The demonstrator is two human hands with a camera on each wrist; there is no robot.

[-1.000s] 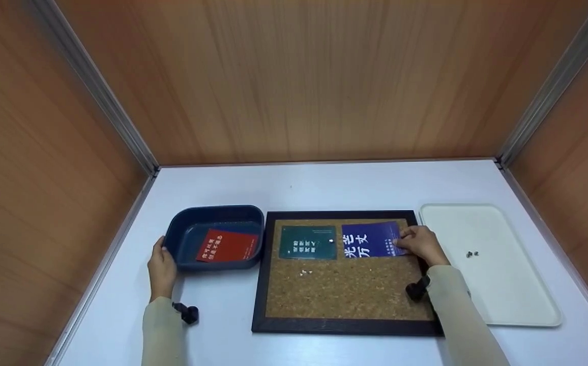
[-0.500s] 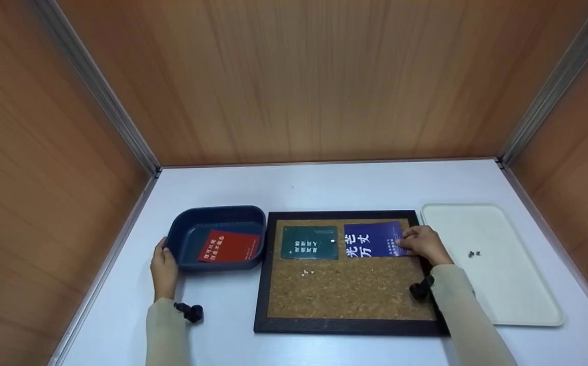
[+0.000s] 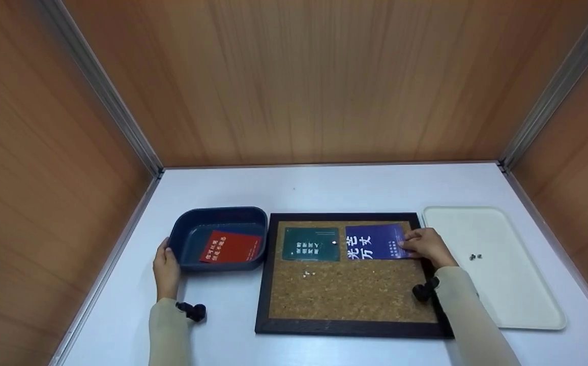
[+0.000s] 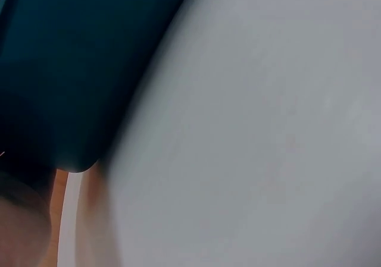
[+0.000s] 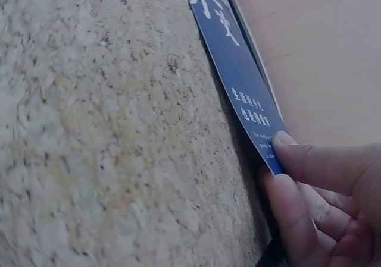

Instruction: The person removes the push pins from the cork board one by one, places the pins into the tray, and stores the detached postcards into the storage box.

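Handling a Card at the Corkboard: Hazards and Finger State

The purple card [image 3: 381, 241] is lying over the upper right of the corkboard [image 3: 350, 300], just beside the green card [image 3: 312, 244], its right end reaching towards the dark frame. No pin is showing on the purple card.

CAUTION: The gripped end is seemingly standing off the cork, so the card is possibly at risk of skewing or springing out of line if the pinch slackens unevenly. Too firm a pinch could be creasing the corner. Small loose pieces [image 3: 309, 274] are lying on the cork below the green card; a sleeve or finger sweeping low could be scattering them.

Right hand [image 3: 429, 248]: thumb and index finger are pinching the card's right end, nearly meeting, with the corner between them. The thumb is pressing on the printed face. The other fingers are curling behind.

Left hand [image 3: 167, 272]: the fingers are resting along the outer left wall of the blue container [image 3: 189, 226], where the red card [image 3: 233, 247] is lying. Whether they are gripping the rim cannot be told.
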